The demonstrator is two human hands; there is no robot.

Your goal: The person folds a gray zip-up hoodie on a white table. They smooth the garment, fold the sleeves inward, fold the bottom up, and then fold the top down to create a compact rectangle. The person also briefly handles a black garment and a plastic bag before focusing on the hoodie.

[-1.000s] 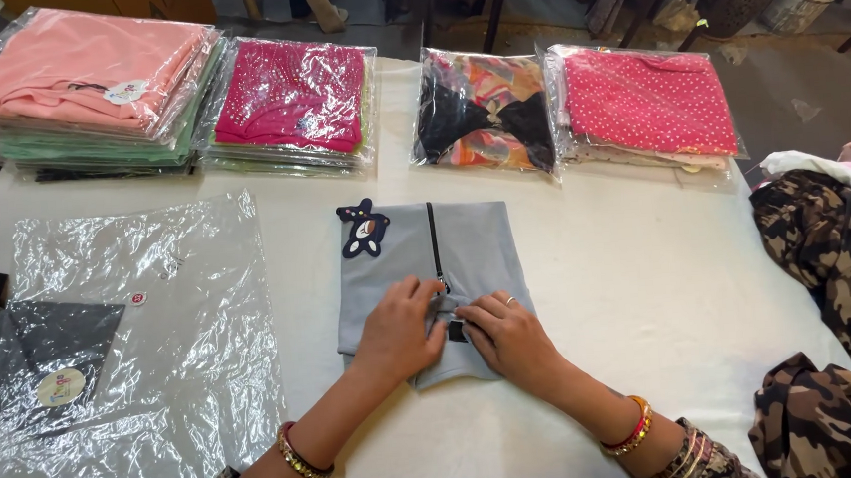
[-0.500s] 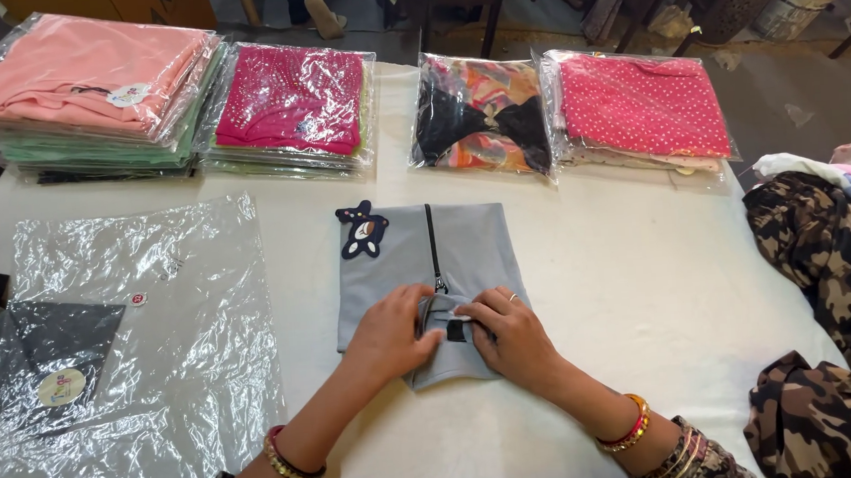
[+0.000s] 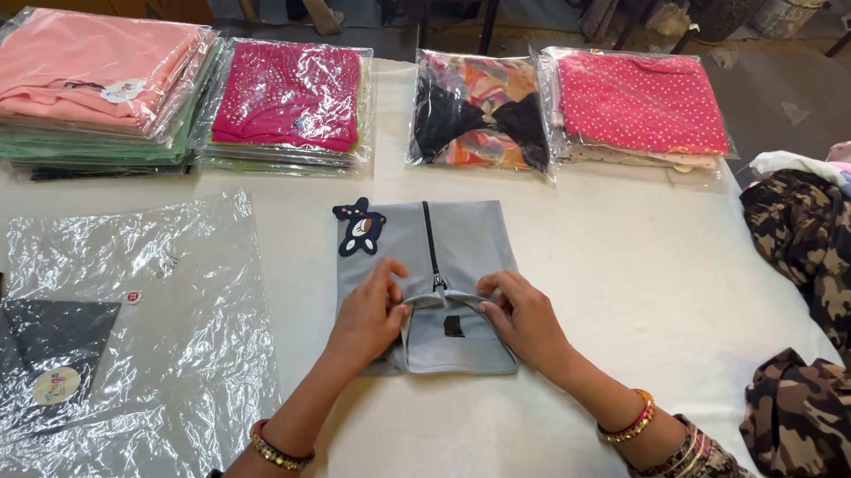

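Note:
A folded grey garment (image 3: 466, 241) with a black zip and a dark animal patch (image 3: 360, 228) lies on the white table (image 3: 638, 274). My left hand (image 3: 371, 313) pinches the folded edge of the garment on its left side. My right hand (image 3: 521, 312) grips the same folded edge on the right. The hands are a little apart, with the grey collar and a small black label (image 3: 454, 327) showing between them. Bangles sit on both wrists.
Clear plastic bags (image 3: 152, 318) lie at left, one holding a dark folded piece (image 3: 48, 340). Bagged stacks of pink (image 3: 75, 74), magenta (image 3: 286, 94), multicoloured (image 3: 476, 111) and dotted red clothes (image 3: 641, 104) line the far edge. Camouflage fabric (image 3: 828, 281) lies heaped at right.
My hands have drawn slightly apart along the fold, exposing the collar and the black label between them. The garment itself has stayed in place.

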